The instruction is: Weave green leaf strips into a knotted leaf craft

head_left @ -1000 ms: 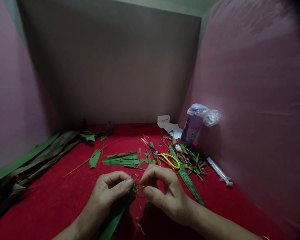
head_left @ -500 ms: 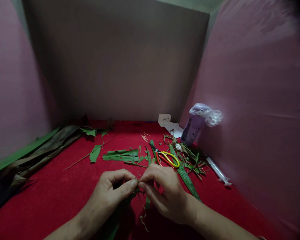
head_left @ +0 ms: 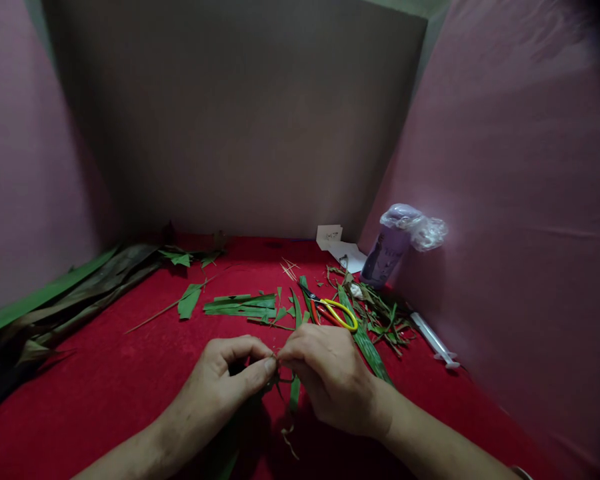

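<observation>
My left hand (head_left: 223, 380) is closed, thumb and forefinger pinching a small dark green leaf piece (head_left: 270, 385) with thin stringy ends. Right against it, the fingertips of my right hand (head_left: 337, 380) are pinched together at a thin plant strip coming from the same piece; its details are too small to make out. A pale curled strand (head_left: 289, 441) shows below the hands. Beyond the right hand lie scissors (head_left: 341, 316) with one yellow and one red handle, resting beside long green leaf strips (head_left: 367, 347).
Cut green leaf pieces (head_left: 243, 305) and thin sticks (head_left: 290, 269) lie on the red cloth (head_left: 130, 373). To the right are a heap of stems (head_left: 380, 317), a plastic-wrapped purple bottle (head_left: 387, 250), white paper (head_left: 347, 253) and a syringe (head_left: 435, 340). Long leaves (head_left: 80, 293) line the left.
The fingers of my right hand have lifted slightly and turned more over the pinched spot. My left hand stays nearly where it was. The view has shifted a little.
</observation>
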{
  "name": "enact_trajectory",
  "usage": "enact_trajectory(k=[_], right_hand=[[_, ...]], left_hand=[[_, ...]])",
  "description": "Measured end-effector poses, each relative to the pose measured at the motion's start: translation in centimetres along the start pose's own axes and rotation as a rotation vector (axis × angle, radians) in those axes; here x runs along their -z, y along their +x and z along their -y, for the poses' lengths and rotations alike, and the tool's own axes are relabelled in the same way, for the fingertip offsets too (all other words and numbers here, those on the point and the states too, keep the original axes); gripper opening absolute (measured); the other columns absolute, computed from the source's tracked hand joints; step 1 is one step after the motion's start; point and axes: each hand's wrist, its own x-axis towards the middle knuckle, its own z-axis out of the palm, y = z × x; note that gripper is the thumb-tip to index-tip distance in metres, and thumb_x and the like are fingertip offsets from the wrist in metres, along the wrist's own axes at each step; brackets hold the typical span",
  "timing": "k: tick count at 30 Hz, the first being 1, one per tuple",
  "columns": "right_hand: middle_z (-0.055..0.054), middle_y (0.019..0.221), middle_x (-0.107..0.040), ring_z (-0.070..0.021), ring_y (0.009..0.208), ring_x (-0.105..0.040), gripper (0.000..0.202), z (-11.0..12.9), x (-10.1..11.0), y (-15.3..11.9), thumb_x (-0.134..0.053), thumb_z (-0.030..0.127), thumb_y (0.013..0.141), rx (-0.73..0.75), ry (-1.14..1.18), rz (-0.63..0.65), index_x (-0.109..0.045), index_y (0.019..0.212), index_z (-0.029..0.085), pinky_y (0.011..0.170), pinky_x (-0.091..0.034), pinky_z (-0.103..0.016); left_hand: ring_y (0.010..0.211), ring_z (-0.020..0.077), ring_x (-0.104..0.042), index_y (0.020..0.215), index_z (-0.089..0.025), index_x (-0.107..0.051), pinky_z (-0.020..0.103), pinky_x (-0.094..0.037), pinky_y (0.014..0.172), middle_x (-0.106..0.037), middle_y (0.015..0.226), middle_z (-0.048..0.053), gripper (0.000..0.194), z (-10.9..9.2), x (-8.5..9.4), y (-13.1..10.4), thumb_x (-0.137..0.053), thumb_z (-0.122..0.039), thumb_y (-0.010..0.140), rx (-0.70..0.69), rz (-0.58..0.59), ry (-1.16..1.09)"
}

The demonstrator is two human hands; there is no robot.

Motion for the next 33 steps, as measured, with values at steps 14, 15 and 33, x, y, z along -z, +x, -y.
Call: enact_trajectory(k=[14,15,33], right_hand=[[-0.004,0.07,-0.061,-0.013,0.062,-0.054,0.01,-0.08,-0.5,-0.23,-0.047,0.011,0.086,-0.009,-0.022,-0.076,-0.055,0.082,0.015,0.057,-0.04,-0.026],[-0.004,0.07,-0.061,-0.0128,0.062,-0.054,0.009,-0.05,-0.54,-0.23,-0.047,0.011,0.086,-0.022,-0.011,-0.077,-0.055,0.082,0.015,0.057,-0.04,-0.025],[-0.001,0.073,-0.056,-0.0117,0.065,-0.05,0.014,0.48,-0.41,0.26,-0.049,0.025,0.088,-0.501,0.43,-0.043,-0.059,0.082,0.016,0.06,-0.039,-0.024]], left_hand=[[0.064,0.0156,-0.05,0.068,-0.018,-0.066,0.026,-0.039,0.062,-0.056,0.063,-0.002,0.011,0.47,-0.45,0.02,-0.061,-0.025,0.074,-0.099,-0.035,0.206],[0.064,0.0157,-0.05,0.068,-0.018,-0.066,0.027,-0.039,0.062,-0.056,0.064,-0.001,0.011,0.5,-0.5,0.04,-0.061,-0.025,0.075,-0.114,-0.042,0.219],[0.055,0.0108,-0.037,0.063,-0.016,-0.063,0.024,-0.029,0.053,-0.043,0.054,-0.006,0.018,0.67,-0.07,0.28,-0.064,-0.031,0.073,0.057,0.0,-0.033]])
